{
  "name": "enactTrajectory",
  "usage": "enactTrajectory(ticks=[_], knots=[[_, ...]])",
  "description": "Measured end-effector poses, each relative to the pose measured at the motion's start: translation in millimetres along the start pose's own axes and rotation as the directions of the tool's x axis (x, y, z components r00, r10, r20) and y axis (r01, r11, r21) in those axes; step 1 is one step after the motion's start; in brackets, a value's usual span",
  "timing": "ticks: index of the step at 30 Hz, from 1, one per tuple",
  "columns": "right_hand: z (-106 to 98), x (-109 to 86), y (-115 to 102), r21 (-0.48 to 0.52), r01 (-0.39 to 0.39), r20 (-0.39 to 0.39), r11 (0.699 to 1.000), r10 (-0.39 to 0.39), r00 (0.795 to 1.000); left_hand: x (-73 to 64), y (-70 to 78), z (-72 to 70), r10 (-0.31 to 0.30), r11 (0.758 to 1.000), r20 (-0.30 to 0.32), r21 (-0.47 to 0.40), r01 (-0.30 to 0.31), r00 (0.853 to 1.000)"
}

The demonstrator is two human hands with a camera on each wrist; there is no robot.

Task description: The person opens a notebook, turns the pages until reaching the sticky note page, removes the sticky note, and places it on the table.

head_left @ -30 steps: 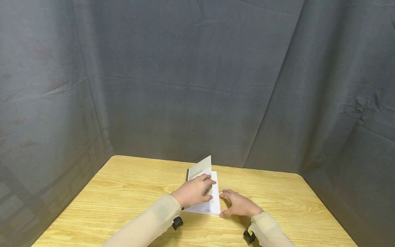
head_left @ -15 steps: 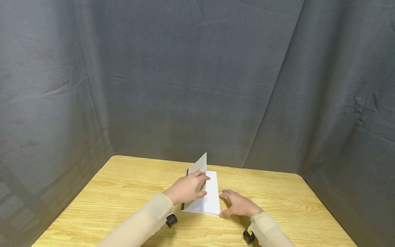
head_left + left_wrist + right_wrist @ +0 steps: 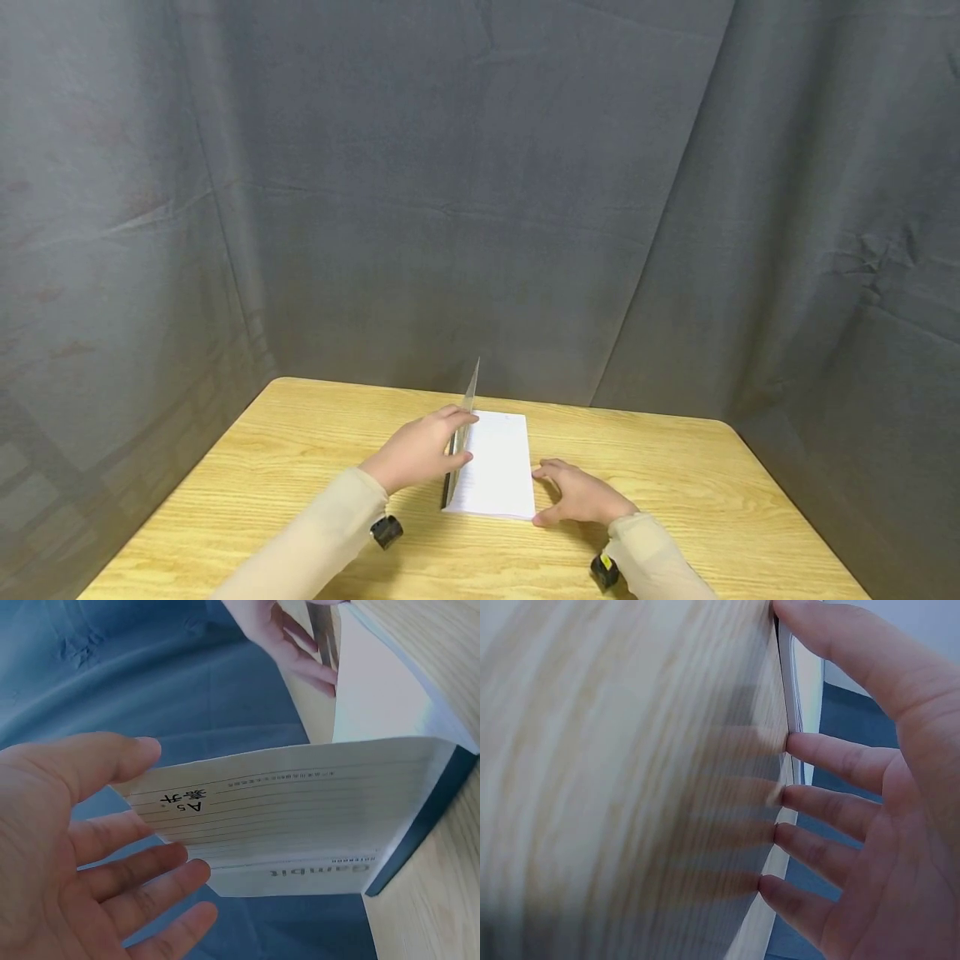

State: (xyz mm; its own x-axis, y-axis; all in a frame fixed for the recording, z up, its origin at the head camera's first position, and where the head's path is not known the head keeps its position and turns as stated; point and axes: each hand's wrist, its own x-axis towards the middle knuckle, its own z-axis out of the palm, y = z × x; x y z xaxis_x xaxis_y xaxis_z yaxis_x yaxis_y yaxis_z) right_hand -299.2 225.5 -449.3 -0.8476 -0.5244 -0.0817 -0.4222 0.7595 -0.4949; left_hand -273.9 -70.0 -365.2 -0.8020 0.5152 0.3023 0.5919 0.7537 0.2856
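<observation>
A notebook (image 3: 498, 467) with a dark spine lies on the table, its white first page facing up. Its thin cover (image 3: 292, 814), printed "Gambit" and "A5", stands nearly upright along the spine. My left hand (image 3: 415, 447) holds the cover's free edge, thumb on one side and fingers on the other. To the right of the pages, my right hand (image 3: 583, 496) rests with thumb and fingertips at the notebook's edge. In the right wrist view, the fingers (image 3: 832, 802) are extended, with tips at the tabletop beside the page stack.
The wooden table (image 3: 322, 467) extends around the notebook on all sides. Grey curtains (image 3: 465, 200) hang behind the table and at both sides. A small black camera (image 3: 386, 531) sits under the left wrist, another camera (image 3: 604, 572) under the right.
My left hand has moved left, swinging the notebook's cover from a slant over the pages to nearly upright. More of the white page shows. The right hand has stayed in place.
</observation>
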Motion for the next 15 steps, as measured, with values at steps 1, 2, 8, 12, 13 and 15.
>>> enactTrajectory(ticks=[1,2,8,12,13,15], knots=[[0,0.0,0,0.003,-0.001,0.001,1.000,0.001,1.000,-1.8,-1.8,-1.1,-0.005,1.000,-0.007,-0.005,0.005,1.000],[0,-0.2,-1,0.004,-0.002,0.001,1.000,0.002,1.000,-3.7,-3.5,-2.2,-0.014,1.000,-0.013,-0.013,0.014,1.000],[-2,-1.1,-2,0.006,-0.015,-0.001,1.000,0.015,1.000,-14.9,-12.0,-7.2,-0.059,0.996,-0.046,-0.063,0.056,0.997],[-2,-1.7,-3,0.001,-0.010,-0.002,1.000,0.010,1.000,-21.5,-18.7,-8.2,-0.081,0.994,-0.080,-0.073,0.076,0.993],[-2,-1.7,-3,0.006,-0.009,-0.002,1.000,0.009,1.000,-23.0,-20.9,-8.0,-0.089,0.994,-0.088,-0.074,0.083,0.992],[-2,-1.8,-2,0.011,-0.004,0.000,1.000,0.004,1.000,-26.1,-25.4,-7.6,-0.108,0.992,-0.102,-0.076,0.100,0.989]])
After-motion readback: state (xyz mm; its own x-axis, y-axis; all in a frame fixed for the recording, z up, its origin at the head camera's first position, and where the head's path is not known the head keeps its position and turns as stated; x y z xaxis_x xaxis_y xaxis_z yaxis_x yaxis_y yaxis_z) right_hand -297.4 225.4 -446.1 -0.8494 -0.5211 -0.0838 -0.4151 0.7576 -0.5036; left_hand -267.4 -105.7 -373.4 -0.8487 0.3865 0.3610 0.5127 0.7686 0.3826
